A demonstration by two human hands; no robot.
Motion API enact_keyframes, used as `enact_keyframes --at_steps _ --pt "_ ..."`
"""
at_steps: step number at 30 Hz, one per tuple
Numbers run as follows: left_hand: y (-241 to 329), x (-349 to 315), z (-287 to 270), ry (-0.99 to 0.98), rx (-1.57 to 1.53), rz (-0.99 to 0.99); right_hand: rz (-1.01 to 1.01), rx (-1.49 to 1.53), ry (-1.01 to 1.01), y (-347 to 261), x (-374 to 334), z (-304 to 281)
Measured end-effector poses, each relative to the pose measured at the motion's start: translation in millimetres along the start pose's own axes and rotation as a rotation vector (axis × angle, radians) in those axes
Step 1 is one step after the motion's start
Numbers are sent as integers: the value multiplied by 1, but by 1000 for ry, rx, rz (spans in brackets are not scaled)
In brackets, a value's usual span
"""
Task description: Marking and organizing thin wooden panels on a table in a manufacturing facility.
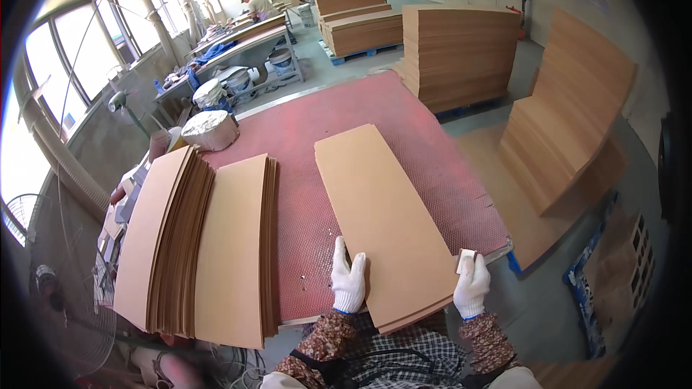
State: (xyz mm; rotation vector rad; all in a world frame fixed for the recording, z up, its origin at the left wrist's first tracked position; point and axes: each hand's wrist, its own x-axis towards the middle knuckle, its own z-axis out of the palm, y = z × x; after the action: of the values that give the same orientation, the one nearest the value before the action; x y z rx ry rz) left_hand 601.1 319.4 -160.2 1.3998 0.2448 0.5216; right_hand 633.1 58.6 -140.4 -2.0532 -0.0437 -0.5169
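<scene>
Fingers of the gloved left hand (349,279) point forward, thumb spread apart, beside the left edge of a low pile of tan panels (389,223); those of the gloved right hand (471,289) are clamped on a small white block (466,254) at the pile's four o'clock. The pile lies on the red mesh-topped table (299,194), its six o'clock end jutting past the rim. Good handling probably means bracing the left edge, keeping the block square to the right edge and pressing evenly, so the sheets stay aligned; heavy pressure on the overhang could shift them. At nine o'clock, the neighbouring panel stack (231,252) seems best left unbumped by the left elbow.
</scene>
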Motion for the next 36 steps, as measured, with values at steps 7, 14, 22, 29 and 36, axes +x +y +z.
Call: enact_keyframes --at_steps 7,14,22,29,36 --pt "-2 2 1 27 10 30 35 23 -7 -6 3 0" --pt "3 -10 -1 72 -26 -109 81 124 -19 -11 -4 -6" --pt "26 -17 3 60 7 -132 160 70 -122 -22 0 -19" --pt "21 -14 5 61 -79 -119 137 108 -89 -3 -4 -15" --pt "0 -10 -1 59 16 -46 131 167 -85 -8 -5 -14"
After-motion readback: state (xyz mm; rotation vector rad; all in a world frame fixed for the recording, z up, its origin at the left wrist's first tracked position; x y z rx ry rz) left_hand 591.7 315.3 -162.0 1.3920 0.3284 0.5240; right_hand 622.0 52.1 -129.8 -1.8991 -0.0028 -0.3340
